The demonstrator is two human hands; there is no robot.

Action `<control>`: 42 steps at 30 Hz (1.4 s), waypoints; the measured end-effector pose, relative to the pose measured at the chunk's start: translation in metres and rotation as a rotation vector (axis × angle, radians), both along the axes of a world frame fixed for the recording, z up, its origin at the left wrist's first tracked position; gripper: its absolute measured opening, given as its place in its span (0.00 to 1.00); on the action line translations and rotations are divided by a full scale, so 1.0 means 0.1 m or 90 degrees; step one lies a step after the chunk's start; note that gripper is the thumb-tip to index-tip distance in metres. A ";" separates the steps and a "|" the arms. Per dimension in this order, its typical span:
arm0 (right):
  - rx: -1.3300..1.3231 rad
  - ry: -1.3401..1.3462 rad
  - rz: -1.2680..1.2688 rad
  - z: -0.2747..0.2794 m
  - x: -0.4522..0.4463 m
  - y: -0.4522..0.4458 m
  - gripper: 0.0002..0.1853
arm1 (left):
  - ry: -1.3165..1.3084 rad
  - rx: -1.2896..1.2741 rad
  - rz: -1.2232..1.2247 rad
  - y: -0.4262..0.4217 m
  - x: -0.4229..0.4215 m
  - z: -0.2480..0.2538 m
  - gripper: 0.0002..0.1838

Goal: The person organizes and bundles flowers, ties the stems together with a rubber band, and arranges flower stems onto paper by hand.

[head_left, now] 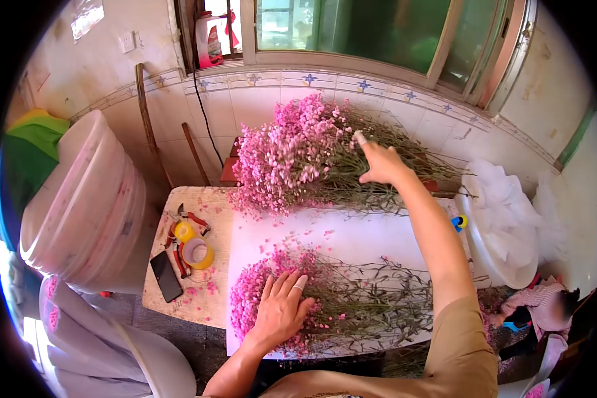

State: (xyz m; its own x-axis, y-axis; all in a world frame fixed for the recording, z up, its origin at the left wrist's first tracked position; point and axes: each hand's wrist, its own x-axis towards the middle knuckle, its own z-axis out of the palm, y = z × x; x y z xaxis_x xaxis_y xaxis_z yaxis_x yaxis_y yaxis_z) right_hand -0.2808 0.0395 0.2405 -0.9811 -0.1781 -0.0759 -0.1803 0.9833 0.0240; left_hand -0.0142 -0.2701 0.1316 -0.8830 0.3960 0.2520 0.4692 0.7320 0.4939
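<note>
My left hand (282,310) lies flat on the pink heads of a bunch of baby's breath (365,302) at the near side of the table, its fingers stretched out and a white wrap on one of them. Farther back, my right hand (383,164) reaches over the stems of a larger pile of pink baby's breath (288,142). Thumb and forefinger are spread apart there, with a white wrap on a fingertip; the other fingers are partly hidden. Both bunches have their blooms to the left and stems to the right, on or beside a white sheet (371,235).
On the wooden table top (209,199) lie red-handled pruning shears (196,220), rolls of yellow tape (199,254) and a phone (166,276). Stacked white tubs (89,205) stand left. A tub with white wrapping (501,219) is at right, a person (540,308) below it.
</note>
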 end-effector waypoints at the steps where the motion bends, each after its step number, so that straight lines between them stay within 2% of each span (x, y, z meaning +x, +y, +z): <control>1: -0.021 -0.059 0.022 -0.09 -0.02 -0.03 0.62 | 0.002 -0.007 -0.024 -0.01 -0.06 0.17 0.30; 3: 0.070 -0.038 0.146 -0.40 0.11 -0.06 0.44 | 0.024 -0.025 -0.063 -0.01 -0.27 0.44 0.36; 4: 0.087 -0.012 0.219 -0.57 0.22 -0.04 0.37 | 0.023 -0.025 -0.063 0.02 -0.43 0.54 0.36; 6: 0.033 0.147 0.382 -1.11 0.45 0.12 0.22 | 0.140 -0.031 -0.109 0.15 -0.79 0.73 0.40; 8: 0.036 0.109 0.371 -1.36 0.72 0.16 0.21 | 0.206 -0.090 -0.151 0.36 -1.23 0.75 0.45; 11: 0.079 0.099 0.380 -1.57 0.88 0.27 0.23 | 0.193 -0.268 -0.196 0.60 -1.83 0.25 0.52; 12: 0.052 0.045 0.362 -1.53 0.92 0.28 0.23 | 0.165 -0.336 -0.212 0.63 -1.97 0.07 0.53; 14: 0.024 -0.004 0.333 -1.32 0.96 0.26 0.25 | 0.142 -0.347 -0.245 0.60 -2.17 -0.48 0.52; 16: -0.102 -0.236 0.278 -0.90 0.97 0.27 0.30 | 0.115 -0.360 -0.283 0.55 -2.24 -0.72 0.50; 17: -0.185 -0.223 0.295 -0.84 0.93 0.36 0.30 | 0.146 -0.382 -0.275 0.55 -2.28 -0.79 0.48; 18: -0.262 -0.201 0.315 -0.68 0.88 0.44 0.25 | 0.176 -0.403 -0.267 0.57 -2.33 -0.80 0.46; 20: -0.366 -0.166 0.203 -0.41 0.68 0.64 0.23 | 0.220 -0.382 -0.267 0.58 -2.53 -0.84 0.42; 22: -0.351 0.037 0.089 -0.17 0.39 0.86 0.18 | 0.273 -0.438 -0.199 0.61 -2.80 -0.83 0.41; 24: -0.210 0.243 0.014 -0.22 -0.10 1.26 0.15 | 0.288 -0.431 -0.180 0.62 -2.90 -0.83 0.38; 26: -0.263 0.297 -0.084 -0.36 -0.63 1.73 0.15 | 0.270 -0.417 -0.169 0.64 -2.90 -0.93 0.37; 28: -0.201 0.294 -0.209 -0.41 -1.02 2.02 0.17 | 0.235 -0.367 -0.179 0.61 -2.92 -0.93 0.37; 30: -0.171 0.266 -0.235 -0.60 -1.34 2.20 0.19 | 0.182 -0.334 -0.199 0.62 -2.93 -0.90 0.37; 31: -0.135 0.243 -0.261 -0.71 -1.51 2.27 0.21 | 0.200 -0.284 -0.205 0.61 -2.95 -0.94 0.34; 34: -0.166 0.304 -0.217 -1.33 -1.92 2.54 0.26 | 0.199 -0.275 -0.215 0.58 -2.96 -0.92 0.36; 36: -0.135 0.221 -0.217 -1.37 -1.96 2.59 0.29 | 0.196 -0.262 -0.200 0.56 -2.98 -0.96 0.36; 37: -0.138 0.050 -0.235 -1.05 -1.82 2.39 0.23 | 0.199 -0.262 -0.204 0.56 -2.99 -0.97 0.35; 38: -0.135 0.045 -0.230 -1.00 -1.80 2.43 0.23 | 0.202 -0.260 -0.213 0.56 -2.99 -0.98 0.34; 40: -0.302 0.200 -0.169 -0.82 -1.80 2.60 0.13 | 0.208 -0.257 -0.208 0.56 -3.01 -1.02 0.32; 42: -0.282 0.308 -0.110 -0.20 -1.68 2.51 0.11 | 0.197 -0.278 -0.209 0.56 -2.99 -0.98 0.31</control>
